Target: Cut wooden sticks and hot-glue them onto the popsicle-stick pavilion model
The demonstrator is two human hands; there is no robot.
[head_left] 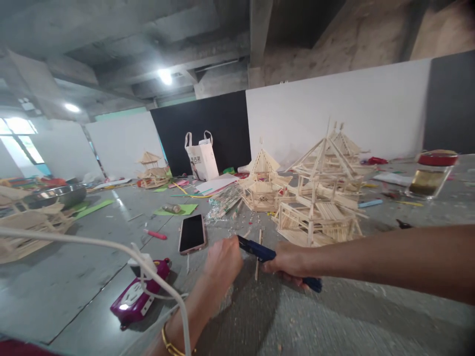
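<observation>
My right hand (291,262) is wrapped around a long dark blue hand tool (260,249) with a black tip. The tool points left; its exact kind is unclear. At that tip my left hand (224,254) is closed with its fingertips turned away, so whatever they pinch is hidden. A thin wooden stick (257,269) lies on the grey table (252,316), passing beneath the tool. Just beyond my right hand stands an open-framed pavilion model (315,202) built from wooden sticks. A smaller stick pagoda (263,183) is to its left.
A phone (192,233) lies left of my left hand. Nearer me are a purple power strip (139,296) and a white cable (111,242) crossing over my left forearm. At the right stands a red-lidded jar (432,175). Further back is a white bag (202,160).
</observation>
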